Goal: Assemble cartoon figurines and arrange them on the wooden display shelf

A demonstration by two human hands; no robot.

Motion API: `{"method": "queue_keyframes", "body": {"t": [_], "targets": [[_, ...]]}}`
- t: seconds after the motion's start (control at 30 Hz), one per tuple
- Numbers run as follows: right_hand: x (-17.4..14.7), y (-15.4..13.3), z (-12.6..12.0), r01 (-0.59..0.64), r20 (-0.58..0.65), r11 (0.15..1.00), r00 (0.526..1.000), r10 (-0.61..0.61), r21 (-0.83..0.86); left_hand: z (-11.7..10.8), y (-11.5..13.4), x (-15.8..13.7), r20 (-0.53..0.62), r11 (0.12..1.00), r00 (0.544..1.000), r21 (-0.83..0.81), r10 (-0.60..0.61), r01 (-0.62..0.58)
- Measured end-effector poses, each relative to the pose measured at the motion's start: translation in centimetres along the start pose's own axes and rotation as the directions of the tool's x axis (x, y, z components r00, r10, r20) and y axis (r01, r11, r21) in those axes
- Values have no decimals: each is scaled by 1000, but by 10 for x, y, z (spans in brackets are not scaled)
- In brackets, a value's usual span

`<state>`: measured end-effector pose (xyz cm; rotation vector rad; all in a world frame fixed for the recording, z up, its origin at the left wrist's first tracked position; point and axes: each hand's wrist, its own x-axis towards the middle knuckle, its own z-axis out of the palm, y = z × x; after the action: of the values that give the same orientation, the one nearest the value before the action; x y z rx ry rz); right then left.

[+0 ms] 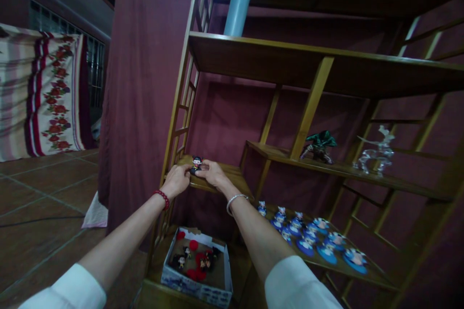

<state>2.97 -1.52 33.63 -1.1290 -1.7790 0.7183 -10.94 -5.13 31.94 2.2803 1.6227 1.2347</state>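
Observation:
A small cartoon figurine with dark hair and a dark base stands upright on the small left shelf of a wooden rack. From the left, my left hand pinches its base, fingers closed. My right hand grips it from the other side, thumb and fingers on its edge. Below, an open cardboard box holds several dark figurines and red round pieces.
Several blue-based figurines stand on a lower shelf at right. A green-caped figure and a clear glass deer occupy the middle shelf. A light blue bottle stands above. A maroon curtain hangs at left.

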Motion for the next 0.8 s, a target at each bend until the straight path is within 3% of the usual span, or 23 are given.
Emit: {"method": "queue_keyframes", "body": {"t": [0.5, 0.8], "targets": [[22, 9, 1, -54, -65, 994, 997, 48, -91, 3, -4, 13, 40, 993, 999, 120, -10, 5], [40, 23, 5, -55, -100, 976, 994, 35, -210, 7, -5, 15, 131, 963, 984, 226, 118, -146]]}}
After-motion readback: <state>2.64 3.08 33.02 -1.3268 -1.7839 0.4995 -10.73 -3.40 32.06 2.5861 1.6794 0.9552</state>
